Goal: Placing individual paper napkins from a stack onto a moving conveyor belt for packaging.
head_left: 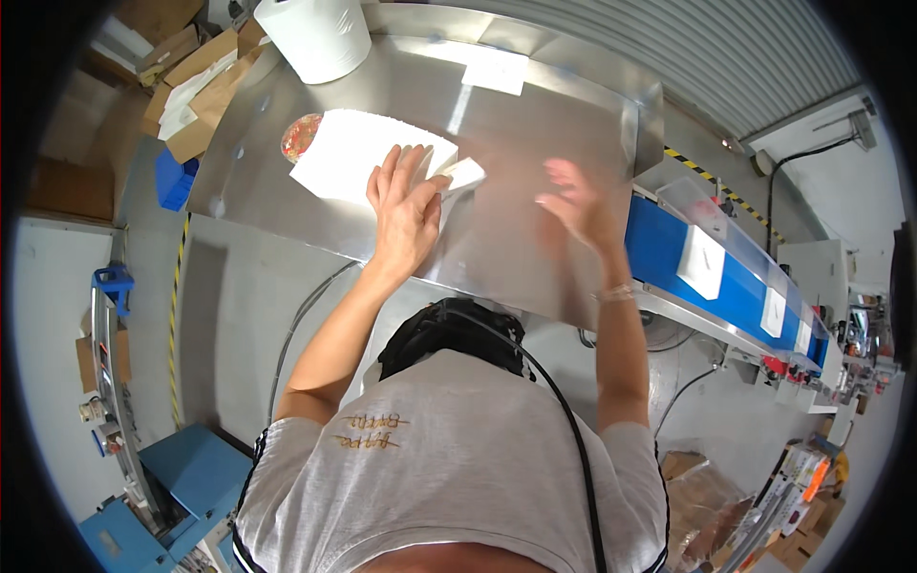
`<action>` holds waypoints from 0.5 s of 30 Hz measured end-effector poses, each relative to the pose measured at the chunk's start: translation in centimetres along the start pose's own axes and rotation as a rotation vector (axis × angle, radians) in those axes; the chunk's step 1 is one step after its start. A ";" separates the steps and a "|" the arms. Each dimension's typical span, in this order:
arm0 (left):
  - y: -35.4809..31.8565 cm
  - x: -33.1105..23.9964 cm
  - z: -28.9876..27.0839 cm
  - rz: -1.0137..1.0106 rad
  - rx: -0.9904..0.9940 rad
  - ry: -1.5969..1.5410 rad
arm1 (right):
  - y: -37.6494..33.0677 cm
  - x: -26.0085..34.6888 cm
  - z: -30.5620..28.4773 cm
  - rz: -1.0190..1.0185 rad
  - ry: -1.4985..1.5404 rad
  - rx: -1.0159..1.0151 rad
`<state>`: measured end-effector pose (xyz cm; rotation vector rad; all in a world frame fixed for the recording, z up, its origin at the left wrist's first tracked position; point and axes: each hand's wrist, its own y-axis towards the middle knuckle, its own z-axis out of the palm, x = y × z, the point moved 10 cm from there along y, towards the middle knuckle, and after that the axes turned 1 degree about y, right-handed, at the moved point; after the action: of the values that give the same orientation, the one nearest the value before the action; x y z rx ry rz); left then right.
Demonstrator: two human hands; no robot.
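A stack of flat white packets or cards (349, 143) lies on the steel worktable (516, 191). My left hand (406, 205) rests on its near right part, fingers stretched out and thumb pointing right. Beside the thumb, a smaller white piece (466, 176) sticks out at the stack's right end. Over the table's right side, my right hand (578, 202) is blurred by motion; its thumb and fingers are apart, and nothing shows between them. A round item patterned in red (301, 138) lies at the stack's left end, partly covered by it.
Right of the table runs a blue conveyor belt (659, 234) carrying several white packets (702, 261). A white tub or roll (315, 38) stands at the far left; a white sheet (497, 72) lies at the back. Cardboard boxes (205, 86) and a blue bin (175, 179) are left.
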<state>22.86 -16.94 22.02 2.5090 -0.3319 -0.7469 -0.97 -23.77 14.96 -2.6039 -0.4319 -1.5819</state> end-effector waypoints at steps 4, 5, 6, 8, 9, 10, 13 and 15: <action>0.1 -0.7 0.2 0.077 0.056 0.061 | 3.7 4.0 7.6 -0.061 0.099 0.192; 0.2 -1.0 0.0 0.086 0.059 0.058 | 4.2 4.4 8.8 -0.130 0.068 0.230; 0.5 -0.9 -0.5 0.040 0.043 0.053 | 4.2 4.7 9.4 -0.198 0.034 0.267; 0.6 0.0 -0.9 -0.015 0.042 0.080 | 3.3 1.6 8.7 -0.015 0.299 0.279; 0.5 0.5 -1.1 0.000 0.027 0.088 | 2.5 -0.1 8.4 0.091 0.540 0.253; 0.4 1.0 -1.2 0.015 0.012 0.094 | 1.5 -0.8 6.3 0.062 0.644 0.143; 0.0 1.6 -1.5 0.015 0.007 0.097 | -2.0 -7.7 -1.6 0.223 0.272 -0.208; 0.0 1.4 -1.6 0.008 0.013 0.064 | -5.3 -12.4 -7.5 0.338 0.140 -0.393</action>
<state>24.97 -16.82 22.57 2.5367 -0.3247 -0.6615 -14.20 -22.74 7.11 -2.6063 0.3481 -1.8540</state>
